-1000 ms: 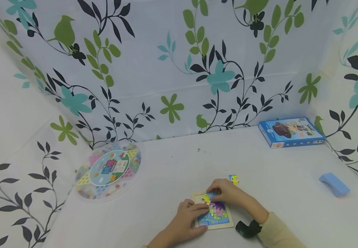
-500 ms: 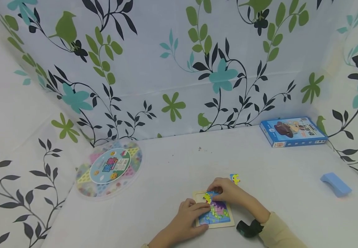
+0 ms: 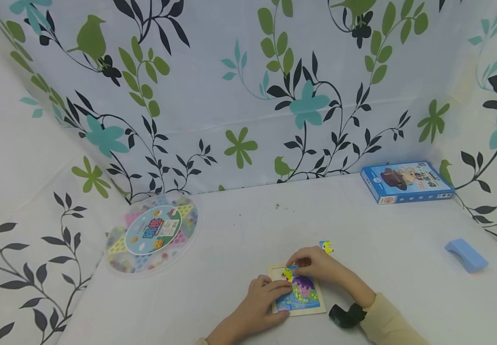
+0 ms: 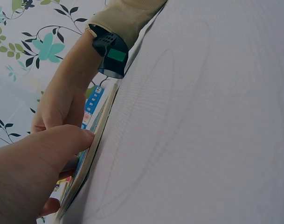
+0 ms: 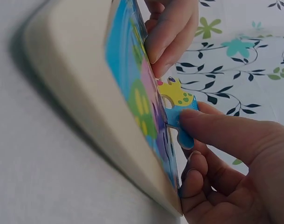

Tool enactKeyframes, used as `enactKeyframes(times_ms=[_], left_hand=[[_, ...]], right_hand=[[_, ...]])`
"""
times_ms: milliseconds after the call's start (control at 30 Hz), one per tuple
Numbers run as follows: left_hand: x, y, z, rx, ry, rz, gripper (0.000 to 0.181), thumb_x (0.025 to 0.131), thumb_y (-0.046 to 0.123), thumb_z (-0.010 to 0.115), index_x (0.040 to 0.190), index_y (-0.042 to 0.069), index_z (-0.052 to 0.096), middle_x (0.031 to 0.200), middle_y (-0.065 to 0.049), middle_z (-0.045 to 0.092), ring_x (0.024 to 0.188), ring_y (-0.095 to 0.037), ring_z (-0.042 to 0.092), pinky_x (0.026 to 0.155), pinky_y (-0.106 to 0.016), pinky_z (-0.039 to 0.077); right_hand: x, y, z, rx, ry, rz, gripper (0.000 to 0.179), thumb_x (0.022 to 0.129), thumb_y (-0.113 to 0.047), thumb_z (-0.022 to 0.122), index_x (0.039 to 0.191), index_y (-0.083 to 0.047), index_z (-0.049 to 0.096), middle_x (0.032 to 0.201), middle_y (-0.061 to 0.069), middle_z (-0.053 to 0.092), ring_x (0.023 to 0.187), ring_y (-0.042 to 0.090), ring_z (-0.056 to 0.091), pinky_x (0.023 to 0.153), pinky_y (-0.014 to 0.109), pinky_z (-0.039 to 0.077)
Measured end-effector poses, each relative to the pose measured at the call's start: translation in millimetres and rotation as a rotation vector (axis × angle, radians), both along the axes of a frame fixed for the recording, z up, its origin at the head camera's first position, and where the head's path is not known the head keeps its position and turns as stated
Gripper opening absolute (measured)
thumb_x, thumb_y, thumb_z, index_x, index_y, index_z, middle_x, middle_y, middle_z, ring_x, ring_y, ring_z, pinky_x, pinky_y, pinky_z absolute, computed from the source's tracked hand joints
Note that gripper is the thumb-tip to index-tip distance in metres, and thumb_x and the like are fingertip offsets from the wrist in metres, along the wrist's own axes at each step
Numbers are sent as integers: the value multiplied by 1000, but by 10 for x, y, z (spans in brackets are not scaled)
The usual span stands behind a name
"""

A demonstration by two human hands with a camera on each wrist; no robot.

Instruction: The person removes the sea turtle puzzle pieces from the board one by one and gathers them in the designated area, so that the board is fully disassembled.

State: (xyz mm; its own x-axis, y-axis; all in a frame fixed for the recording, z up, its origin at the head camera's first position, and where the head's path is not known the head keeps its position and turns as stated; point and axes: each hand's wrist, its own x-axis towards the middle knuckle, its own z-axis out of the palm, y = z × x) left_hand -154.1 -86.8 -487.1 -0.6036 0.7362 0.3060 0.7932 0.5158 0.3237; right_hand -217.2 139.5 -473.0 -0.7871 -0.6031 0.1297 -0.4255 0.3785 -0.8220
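Note:
A jigsaw puzzle (image 3: 303,296) in a shallow wooden tray (image 3: 308,312) lies on the white tabletop, with a vacant part at its upper left. My left hand (image 3: 254,305) rests over the tray's left side, index finger stretched across the pieces. In the left wrist view its thumb (image 4: 79,136) presses the tray's edge. From the right, my right hand (image 3: 322,265) pinches a yellow-and-blue puzzle piece (image 5: 181,95) between thumb and fingers. The piece stands tilted up against the puzzle's surface in the right wrist view. Just beyond the right hand lies another yellow-and-blue piece (image 3: 327,247).
A round clear package (image 3: 151,235) of colourful beads lies at the left. Toward the back right is a blue box (image 3: 407,182), with a light blue arched block (image 3: 466,256) in front of it. A dark wrist camera (image 3: 346,316) sits on the right wrist. Patterned cloth backs the table.
The head view has shifted slightly. Both hands stay at the tray, the right still pinching the puzzle piece with only small finger movements.

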Motion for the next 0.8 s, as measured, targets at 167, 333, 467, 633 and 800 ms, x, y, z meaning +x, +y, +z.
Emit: enactKeyframes(times_ms=[167,333,467,633,800], left_hand=[[-1,-1,9,-14,-15,1,44,86,41,54,122,16,55,127,10,47,97,-9,34,81,-31,28],[-14,5,5,-28,-13,-2,44,86,41,54,122,17,54,127,10,47,97,-9,34,82,-32,28],[-32,16,1,-25,-18,-1,43,85,41,54,122,17,54,127,11,46,96,-8,34,82,-32,27],[-38,32,-9,-47,-13,16,46,86,42,52,126,19,52,126,10,46,92,-8,34,81,-31,27],[-28,64,-2,-117,-5,25,45,90,41,45,129,20,49,127,9,44,88,-7,31,79,-31,27]], right_hand=[[-4,-13,-6,-8,17,4,12,83,-11,63,94,-12,68,86,-5,62,68,8,47,60,23,41],[-13,-13,-28,-1,34,3,12,83,-11,63,93,-13,68,86,-5,63,68,7,48,61,23,41],[-22,-8,-24,-12,41,3,10,82,-10,63,91,-13,68,84,-8,62,67,8,48,60,24,41],[-24,-10,-14,-20,18,1,9,82,-10,64,89,-13,68,82,-8,62,66,8,48,59,24,41],[-27,-2,-22,-37,-14,19,13,78,-6,67,90,-11,68,78,-6,60,66,8,49,60,24,43]])
